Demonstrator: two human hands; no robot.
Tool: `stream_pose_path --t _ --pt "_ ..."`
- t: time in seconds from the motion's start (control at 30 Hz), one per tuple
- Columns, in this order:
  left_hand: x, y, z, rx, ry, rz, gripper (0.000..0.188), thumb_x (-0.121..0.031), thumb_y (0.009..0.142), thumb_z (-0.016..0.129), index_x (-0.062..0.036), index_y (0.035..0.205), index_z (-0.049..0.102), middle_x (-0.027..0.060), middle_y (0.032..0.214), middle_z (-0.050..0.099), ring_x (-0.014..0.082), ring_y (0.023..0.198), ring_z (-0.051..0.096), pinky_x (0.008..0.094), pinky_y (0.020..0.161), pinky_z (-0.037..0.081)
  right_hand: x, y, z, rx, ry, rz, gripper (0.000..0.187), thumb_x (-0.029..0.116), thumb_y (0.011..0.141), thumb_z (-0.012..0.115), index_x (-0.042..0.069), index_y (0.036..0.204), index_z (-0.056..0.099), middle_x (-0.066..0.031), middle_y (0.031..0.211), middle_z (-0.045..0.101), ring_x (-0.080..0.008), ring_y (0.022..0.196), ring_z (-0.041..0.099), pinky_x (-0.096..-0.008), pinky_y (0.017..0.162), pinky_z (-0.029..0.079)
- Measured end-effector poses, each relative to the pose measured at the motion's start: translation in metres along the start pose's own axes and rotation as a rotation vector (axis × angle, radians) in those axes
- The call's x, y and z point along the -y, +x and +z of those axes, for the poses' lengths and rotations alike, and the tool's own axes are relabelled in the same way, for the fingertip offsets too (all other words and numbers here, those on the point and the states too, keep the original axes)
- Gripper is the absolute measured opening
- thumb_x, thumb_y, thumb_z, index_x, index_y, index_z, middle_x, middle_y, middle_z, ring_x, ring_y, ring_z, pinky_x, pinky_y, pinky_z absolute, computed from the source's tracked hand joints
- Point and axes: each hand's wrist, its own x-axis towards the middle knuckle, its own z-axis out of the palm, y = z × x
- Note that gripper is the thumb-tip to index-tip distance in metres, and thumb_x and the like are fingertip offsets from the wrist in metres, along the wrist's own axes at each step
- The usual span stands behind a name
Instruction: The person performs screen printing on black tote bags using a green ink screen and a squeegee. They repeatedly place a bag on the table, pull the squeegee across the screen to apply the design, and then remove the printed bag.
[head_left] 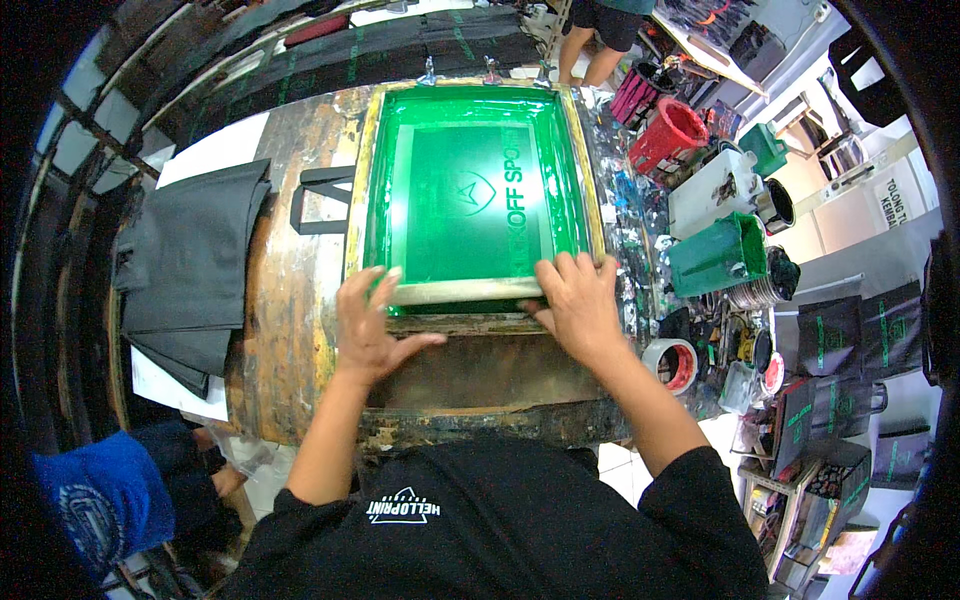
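Note:
A screen-printing frame with pale wooden sides lies on the worktable in front of me. Its green mesh carries a shield emblem and lettering, and wet green ink shines along the inner edges. Across the near end of the mesh lies a long pale squeegee. My right hand grips the squeegee's right end, fingers over the top and thumb in front. At its left end, my left hand has fingers spread and thumb stretched out; whether it touches the squeegee is unclear. A black strap handle sticks out left of the frame.
Black folded bags are stacked at left. Metal clamps line the frame's far edge. On the right stand a red bucket, a green container and a tape roll. People stand at far back and lower left.

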Motion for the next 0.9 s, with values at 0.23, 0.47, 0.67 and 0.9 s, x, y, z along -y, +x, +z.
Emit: stream_pose_path --t 0.23,0.47,0.67,0.9 --pt "0.028 -0.059 -0.012 0.206 0.19 -0.543 0.094 -0.054 0.055 0.099 -0.0051 0.13 0.069 0.0136 0.129 0.054 0.0349 0.128 0.046 0.0515 0.108 0.036 0.014 -0.018 -0.001 -0.021 0.055 0.054 0.057 0.063 0.082 0.077 0.012 0.106 0.068 -0.0074 0.101 0.06 -0.028 0.1 0.057 -0.0562 0.099 0.037" --pt "0.025 -0.061 -0.016 0.066 0.196 -0.535 0.089 -0.05 0.05 0.1 -0.0081 0.124 0.074 0.0079 0.12 0.06 0.0313 0.121 0.051 0.0484 0.105 0.036 0.012 -0.007 -0.019 -0.064 0.059 0.071 0.066 0.068 0.08 0.074 0.008 0.105 0.065 -0.0088 0.101 0.058 -0.0291 0.101 0.054 -0.0537 0.098 0.032" --pt "0.037 -0.066 -0.013 -0.234 -0.439 -0.756 0.089 -0.027 0.06 0.102 0.0005 0.136 0.064 0.0105 0.131 0.062 0.0281 0.124 0.057 0.0417 0.105 0.046 0.006 0.016 -0.062 -0.273 0.022 0.047 0.067 0.075 0.084 0.068 0.009 0.095 0.062 -0.0076 0.091 0.056 -0.0286 0.093 0.055 -0.0524 0.095 0.032" --pt "-0.002 0.074 -0.065 -0.523 -0.705 -0.491 0.069 -0.02 0.094 0.084 0.0043 0.15 0.051 0.0111 0.132 0.064 0.019 0.119 0.062 0.0344 0.106 0.048 -0.029 0.091 -0.134 -0.561 -0.071 -0.033 0.064 0.073 0.085 0.069 0.009 0.087 0.065 -0.0103 0.086 0.065 -0.03 0.084 0.063 -0.0515 0.089 0.038"
